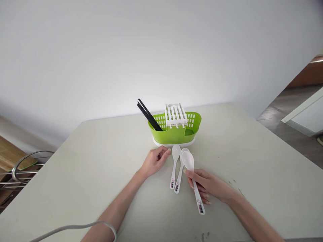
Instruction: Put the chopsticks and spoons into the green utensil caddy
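My right hand point(209, 183) pinches a white spoon point(188, 160) by its handle, just below the bowl, with the bowl pointing away from me. Two more white spoons lie on the table side by side, a left one point(174, 169) and a middle one point(179, 178) whose bowl is partly covered by the held spoon. My left hand point(156, 160) rests on the table with curled fingers, close to the left spoon's bowl, and nothing shows in it. Just beyond the spoons stands a green basket point(171, 137) on a white base. Black chopsticks point(148, 116) lean out of its left side.
A white slatted rack point(176, 115) with small hooks sits across the basket's top. The pale table point(106, 144) meets a white wall behind. A grey cable point(75, 227) crosses my left forearm. At the left edge stands a metal rack point(19, 173) with a wooden board.
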`<state>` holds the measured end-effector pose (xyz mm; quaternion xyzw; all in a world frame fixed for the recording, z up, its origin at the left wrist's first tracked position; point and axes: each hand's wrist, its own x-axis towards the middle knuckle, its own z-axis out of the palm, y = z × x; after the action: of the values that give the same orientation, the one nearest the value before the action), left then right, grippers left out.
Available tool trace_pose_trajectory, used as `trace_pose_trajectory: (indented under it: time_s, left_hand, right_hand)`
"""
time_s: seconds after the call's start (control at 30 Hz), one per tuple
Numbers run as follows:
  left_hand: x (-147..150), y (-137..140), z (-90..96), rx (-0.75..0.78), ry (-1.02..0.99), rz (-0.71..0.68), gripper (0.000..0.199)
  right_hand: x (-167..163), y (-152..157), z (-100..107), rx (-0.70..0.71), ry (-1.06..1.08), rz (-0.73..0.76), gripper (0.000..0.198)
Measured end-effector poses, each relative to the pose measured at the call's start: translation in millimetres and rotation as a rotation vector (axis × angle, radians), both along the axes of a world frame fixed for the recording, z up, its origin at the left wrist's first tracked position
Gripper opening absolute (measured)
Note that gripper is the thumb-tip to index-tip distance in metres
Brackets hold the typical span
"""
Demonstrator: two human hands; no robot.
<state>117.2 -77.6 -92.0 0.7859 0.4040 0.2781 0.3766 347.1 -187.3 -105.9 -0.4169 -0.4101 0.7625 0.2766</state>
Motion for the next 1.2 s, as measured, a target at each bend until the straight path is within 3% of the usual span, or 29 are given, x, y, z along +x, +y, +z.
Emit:
trace_pose_trajectory:
  time_s: [0.2, 0.4, 0.6, 0.77, 0.83, 0.93, 1.1, 1.2]
  left_hand:
    - [13.4, -9.1, 23.8, -0.106, -0.082, -0.147, 0.045]
    - [31.0, -16.1, 50.5, -0.172, 0.042, -0.407, 0.043]
    - [33.6, -25.7, 65.0, -0.205, 0.092, -0.448, 0.047]
    - [13.4, -28.3, 84.6, -0.265, 0.064, -0.474, 0.044]
    - [-1.8, -25.6, 97.0, -0.258, 0.027, -0.402, 0.043]
    - [-28.5, -17.6, 118.2, -0.193, -0.111, -0.185, 0.041]
    - [-64.6, 4.0, 149.5, 0.142, -0.418, 0.255, 0.034]
    - [-74.3, 16.0, 161.6, 0.250, -0.444, 0.478, 0.030]
  right_hand:
    - [-0.2, -3.5, 1.1, 0.039, -0.002, 0.020, 0.061]
    - [0.8, -4.1, -0.4, 0.051, 0.013, 0.091, 0.055]
    - [5.4, -8.1, -2.2, 0.070, 0.009, 0.108, 0.055]
    - [11.9, -8.4, -2.5, 0.085, 0.194, 0.149, 0.053]
    - [13.5, -8.0, -2.2, 0.077, 0.258, 0.104, 0.050]
    - [14.2, -7.7, -0.6, 0.076, 0.280, 0.074, 0.047]
    - [13.6, -8.8, 1.4, 0.091, 0.284, 0.043, 0.047]
    - [12.8, -10.0, 2.9, 0.092, 0.274, 0.000, 0.045]
